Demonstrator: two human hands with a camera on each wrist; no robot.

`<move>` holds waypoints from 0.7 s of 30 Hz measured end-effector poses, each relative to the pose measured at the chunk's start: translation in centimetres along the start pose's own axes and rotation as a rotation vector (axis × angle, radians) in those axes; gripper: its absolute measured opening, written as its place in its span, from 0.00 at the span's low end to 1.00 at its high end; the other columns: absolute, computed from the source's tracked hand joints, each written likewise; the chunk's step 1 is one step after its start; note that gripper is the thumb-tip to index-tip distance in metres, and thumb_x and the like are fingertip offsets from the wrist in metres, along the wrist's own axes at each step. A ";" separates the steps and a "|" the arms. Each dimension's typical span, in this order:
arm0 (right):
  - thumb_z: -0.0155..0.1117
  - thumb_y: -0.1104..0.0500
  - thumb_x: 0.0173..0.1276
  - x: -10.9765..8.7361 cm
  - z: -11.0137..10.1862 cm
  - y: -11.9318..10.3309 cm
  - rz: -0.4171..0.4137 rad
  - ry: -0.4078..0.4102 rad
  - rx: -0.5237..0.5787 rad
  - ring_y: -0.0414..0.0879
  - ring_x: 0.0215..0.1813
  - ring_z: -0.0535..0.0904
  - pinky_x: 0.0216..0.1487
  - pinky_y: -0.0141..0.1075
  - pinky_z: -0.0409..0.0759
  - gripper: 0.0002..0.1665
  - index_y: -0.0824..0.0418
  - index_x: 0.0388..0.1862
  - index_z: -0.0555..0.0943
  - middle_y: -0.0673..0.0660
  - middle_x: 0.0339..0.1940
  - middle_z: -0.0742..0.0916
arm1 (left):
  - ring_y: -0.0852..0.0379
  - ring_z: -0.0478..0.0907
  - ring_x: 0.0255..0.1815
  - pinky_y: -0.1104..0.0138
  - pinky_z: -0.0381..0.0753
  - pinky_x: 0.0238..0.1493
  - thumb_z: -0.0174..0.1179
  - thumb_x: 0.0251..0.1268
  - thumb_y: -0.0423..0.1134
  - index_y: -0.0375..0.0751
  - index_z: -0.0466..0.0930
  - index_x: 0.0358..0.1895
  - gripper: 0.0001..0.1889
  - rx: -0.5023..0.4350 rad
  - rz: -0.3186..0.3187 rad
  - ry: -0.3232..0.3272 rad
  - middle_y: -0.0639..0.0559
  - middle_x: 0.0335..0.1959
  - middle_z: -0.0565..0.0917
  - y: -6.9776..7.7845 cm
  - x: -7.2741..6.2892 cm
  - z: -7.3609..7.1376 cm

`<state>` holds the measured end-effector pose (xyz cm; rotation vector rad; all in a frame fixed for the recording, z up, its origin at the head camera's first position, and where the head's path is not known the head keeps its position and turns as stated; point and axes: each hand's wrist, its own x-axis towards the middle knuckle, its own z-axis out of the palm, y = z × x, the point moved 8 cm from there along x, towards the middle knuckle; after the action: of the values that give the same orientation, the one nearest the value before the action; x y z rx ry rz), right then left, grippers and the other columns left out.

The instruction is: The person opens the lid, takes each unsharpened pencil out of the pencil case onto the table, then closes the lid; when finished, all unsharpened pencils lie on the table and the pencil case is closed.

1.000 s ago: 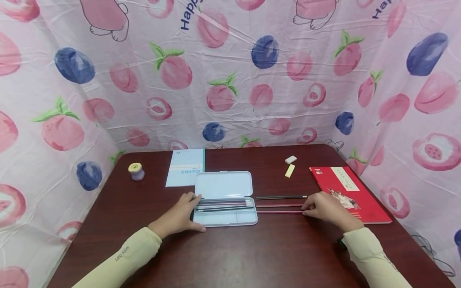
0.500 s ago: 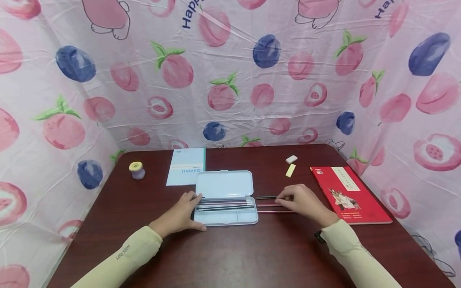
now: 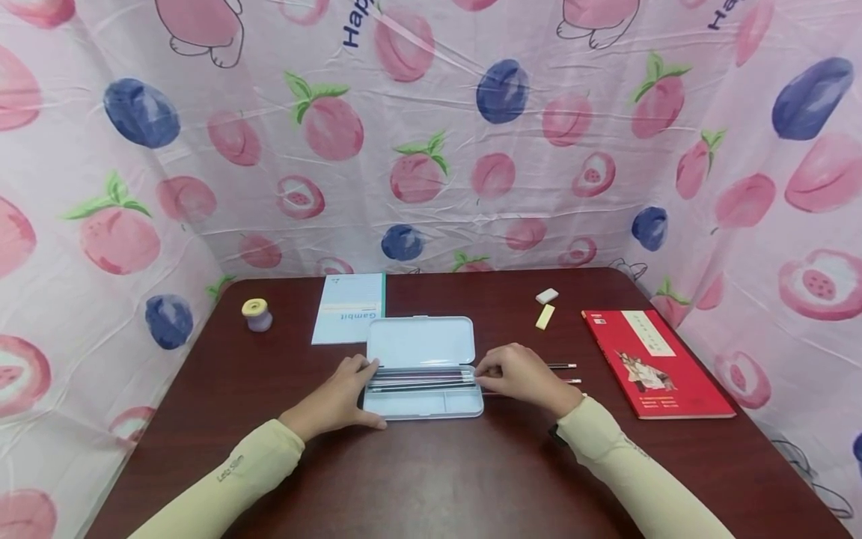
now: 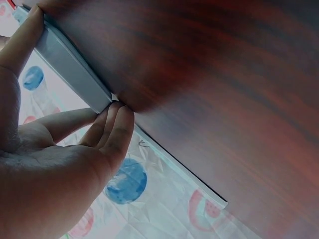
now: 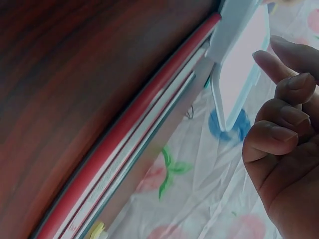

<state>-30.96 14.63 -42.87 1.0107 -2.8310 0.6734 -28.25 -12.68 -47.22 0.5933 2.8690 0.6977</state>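
A white cloth printed with pink peaches and blue fruit (image 3: 431, 97) hangs behind and beside a dark reddish-brown wooden table (image 3: 431, 479). Along the table's right edge lies a red rectangular paper-covered book (image 3: 656, 367). At the far edge, left of centre, is a pale blue paper notebook (image 3: 346, 303). Nearer the table's middle, a pale blue rectangular pencil case (image 3: 404, 406) lies open, its lid tilted back towards the far edge. The left hand (image 3: 337, 400) grasps the case's left end, thumb at the near side. The right hand (image 3: 521, 374) is at its right end, several fingers curled; whether it pinches anything cannot be told. Near the left edge stands a lilac jar with a yellow lid (image 3: 257, 315). Slim dark pencils (image 3: 420, 382) fill the case's rear compartment; more pencils (image 3: 564, 366) lie on the table beneath the right hand. Towards the far right corner sit a yellow block (image 3: 545, 317) and a white eraser (image 3: 547, 296)
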 end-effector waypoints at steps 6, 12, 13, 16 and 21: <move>0.81 0.58 0.65 0.9 1.2 -0.4 0.005 -0.042 -0.031 0.33 0.25 0.68 0.29 0.28 0.69 0.05 0.56 0.38 0.95 0.42 0.21 0.82 | 0.49 0.69 0.65 0.54 0.80 0.67 0.86 0.47 0.57 0.34 0.64 0.82 0.60 0.002 -0.006 -0.005 0.41 0.68 0.74 0.0 0.0 0.0; 0.81 0.59 0.64 1.4 2.0 -0.1 0.036 -0.091 -0.032 0.33 0.22 0.68 0.27 0.28 0.69 0.06 0.56 0.40 0.95 0.41 0.18 0.80 | 0.49 0.69 0.64 0.54 0.80 0.67 0.86 0.47 0.57 0.34 0.64 0.82 0.60 0.003 -0.009 -0.007 0.40 0.69 0.74 0.0 0.0 0.0; 0.81 0.59 0.64 1.5 2.0 -0.2 0.035 -0.093 -0.032 0.33 0.22 0.68 0.27 0.28 0.69 0.06 0.56 0.40 0.95 0.41 0.17 0.80 | 0.49 0.69 0.64 0.54 0.80 0.67 0.86 0.47 0.57 0.34 0.64 0.82 0.60 0.002 -0.009 -0.005 0.40 0.69 0.74 0.0 0.0 0.0; 0.81 0.59 0.63 1.8 2.0 -0.2 0.032 -0.099 -0.037 0.33 0.22 0.68 0.26 0.28 0.69 0.05 0.56 0.38 0.95 0.42 0.17 0.80 | 0.49 0.69 0.64 0.54 0.80 0.67 0.86 0.47 0.57 0.34 0.64 0.82 0.60 0.000 -0.010 -0.004 0.41 0.68 0.74 -0.1 0.0 0.0; 0.82 0.59 0.61 2.2 2.2 -0.3 0.054 -0.125 -0.058 0.34 0.24 0.71 0.29 0.29 0.73 0.06 0.56 0.38 0.95 0.45 0.22 0.88 | 0.49 0.69 0.64 0.54 0.80 0.67 0.86 0.47 0.57 0.34 0.64 0.82 0.60 0.000 -0.001 -0.007 0.40 0.69 0.74 0.0 -0.1 0.0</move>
<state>-32.36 12.19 -44.33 1.0052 -2.9755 0.5479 -28.20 -12.75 -47.21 0.5937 2.8621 0.6941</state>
